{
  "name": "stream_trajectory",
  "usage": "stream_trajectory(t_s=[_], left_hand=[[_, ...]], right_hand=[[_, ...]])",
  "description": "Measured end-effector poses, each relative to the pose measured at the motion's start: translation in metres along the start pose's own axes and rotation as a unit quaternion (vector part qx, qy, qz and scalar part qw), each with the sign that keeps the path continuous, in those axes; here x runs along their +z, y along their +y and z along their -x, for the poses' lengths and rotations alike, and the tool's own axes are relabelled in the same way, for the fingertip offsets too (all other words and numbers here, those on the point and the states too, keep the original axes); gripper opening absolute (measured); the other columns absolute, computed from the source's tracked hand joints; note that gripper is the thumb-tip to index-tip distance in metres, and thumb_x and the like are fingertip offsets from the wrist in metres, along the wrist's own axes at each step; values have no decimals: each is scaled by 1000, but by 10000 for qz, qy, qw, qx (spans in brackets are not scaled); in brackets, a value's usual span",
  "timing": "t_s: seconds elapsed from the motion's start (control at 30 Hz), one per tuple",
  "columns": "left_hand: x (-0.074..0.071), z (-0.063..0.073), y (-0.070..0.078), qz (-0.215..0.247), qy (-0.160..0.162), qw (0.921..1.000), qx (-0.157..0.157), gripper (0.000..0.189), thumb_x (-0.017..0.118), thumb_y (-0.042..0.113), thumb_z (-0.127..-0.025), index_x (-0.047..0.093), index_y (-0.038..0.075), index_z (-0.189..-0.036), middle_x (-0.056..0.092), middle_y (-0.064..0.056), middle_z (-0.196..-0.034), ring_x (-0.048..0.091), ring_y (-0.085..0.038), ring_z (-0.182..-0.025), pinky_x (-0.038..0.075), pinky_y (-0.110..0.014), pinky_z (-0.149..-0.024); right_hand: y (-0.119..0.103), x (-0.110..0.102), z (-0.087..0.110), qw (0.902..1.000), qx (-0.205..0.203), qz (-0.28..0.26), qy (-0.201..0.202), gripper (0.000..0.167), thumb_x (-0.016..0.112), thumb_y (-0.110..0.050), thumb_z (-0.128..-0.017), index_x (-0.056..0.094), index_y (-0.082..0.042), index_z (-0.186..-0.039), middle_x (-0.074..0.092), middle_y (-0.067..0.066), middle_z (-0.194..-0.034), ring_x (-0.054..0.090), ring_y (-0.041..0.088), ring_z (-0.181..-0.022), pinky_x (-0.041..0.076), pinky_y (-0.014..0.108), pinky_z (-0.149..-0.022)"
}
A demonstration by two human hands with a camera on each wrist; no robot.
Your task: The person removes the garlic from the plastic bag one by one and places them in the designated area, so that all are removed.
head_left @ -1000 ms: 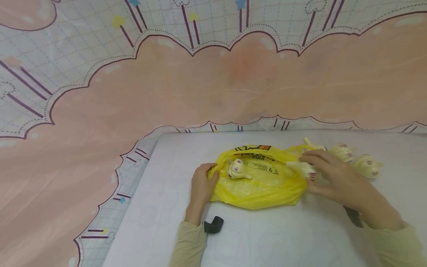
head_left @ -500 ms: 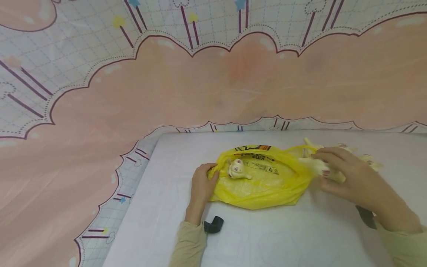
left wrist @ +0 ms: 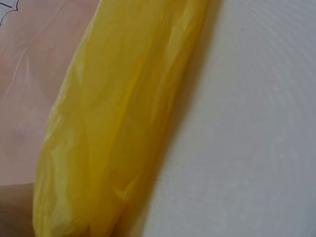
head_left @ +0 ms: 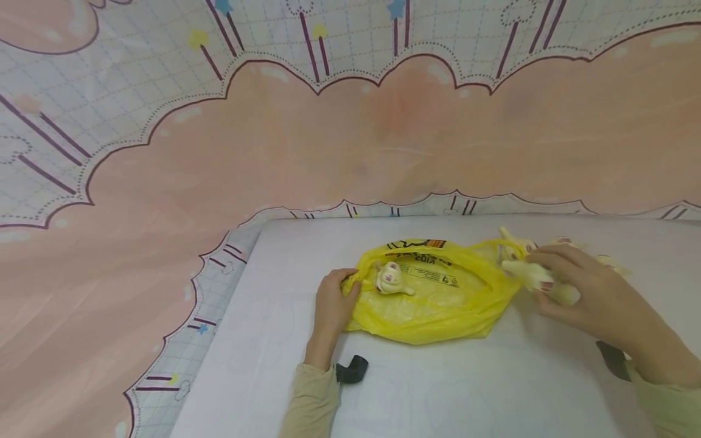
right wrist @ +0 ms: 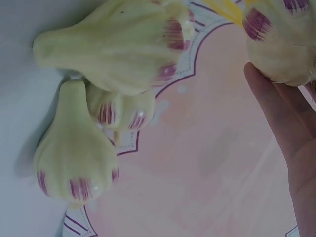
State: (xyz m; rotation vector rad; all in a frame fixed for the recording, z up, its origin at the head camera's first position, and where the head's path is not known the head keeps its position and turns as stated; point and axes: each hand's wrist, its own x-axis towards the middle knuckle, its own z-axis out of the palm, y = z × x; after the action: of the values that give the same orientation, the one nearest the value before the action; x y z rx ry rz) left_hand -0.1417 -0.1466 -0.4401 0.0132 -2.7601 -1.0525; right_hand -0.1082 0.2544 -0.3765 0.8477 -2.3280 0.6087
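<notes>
A yellow plastic bag [head_left: 421, 313] lies on the white table with its mouth spread. At the bag's left edge, my left hand [head_left: 332, 304] grips the plastic between thumb and fingers; yellow folds [left wrist: 118, 113] fill much of the left wrist view. One garlic bulb [head_left: 390, 278], pale with purple streaks, sits inside the bag near that hand. Just off the bag's right side, my right hand [head_left: 597, 298] pinches another garlic bulb [head_left: 530, 275] by its body, stem pointing left. In the right wrist view this held bulb [right wrist: 279, 49] shows at the upper right, against the fingers.
Several more garlic bulbs rest on the table right of the bag, partly behind my right hand; the right wrist view shows a bulb [right wrist: 74, 148] among them. A black curved piece [head_left: 353, 369] is beside my left wrist. A patterned curtain [head_left: 383, 146] stands behind the table.
My right hand has moved right, carrying the garlic bulb away from the bag's mouth. The bag's right edge has shifted slightly right. My left hand keeps its place.
</notes>
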Motion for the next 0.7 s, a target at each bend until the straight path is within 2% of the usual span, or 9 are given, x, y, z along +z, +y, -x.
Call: stream_trajectory(t_s=[0.3,0.47,0.6,0.7], left_hand=[[0,0,0,-2,-1,10000,17,26,70,16,-93,70,7,-118,68,-10,-118,60,-29,-113,48,-44,-102],[-1,0,0,45,-36,10000,66,27,70,16,-93,69,6,-118,67,-11,-118,60,-30,-113,48,-45,-102],[-1,0,0,18,-43,9999,91,27,69,15,-93,69,6,-118,68,-11,-118,60,-30,-113,48,-44,-102],[-2,0,0,11,-32,10000,92,26,69,15,-93,70,6,-118,68,-11,-118,60,-30,-113,48,-44,-102]], right_hand=[[5,-5,-1,9988,-181,-203,418,55,48,-55,-94,73,-7,-105,66,13,-112,46,-4,-125,28,4,-106],[7,-8,2,9996,-36,-79,273,60,46,-60,-94,71,-7,-109,65,14,-113,36,-11,-132,25,3,-107],[10,-8,5,9998,87,83,128,64,44,-63,-94,70,-7,-113,64,15,-116,33,-12,-133,22,1,-107],[12,-9,7,9997,174,136,62,62,45,-60,-93,69,-7,-115,65,15,-117,50,2,-126,21,-1,-104]])
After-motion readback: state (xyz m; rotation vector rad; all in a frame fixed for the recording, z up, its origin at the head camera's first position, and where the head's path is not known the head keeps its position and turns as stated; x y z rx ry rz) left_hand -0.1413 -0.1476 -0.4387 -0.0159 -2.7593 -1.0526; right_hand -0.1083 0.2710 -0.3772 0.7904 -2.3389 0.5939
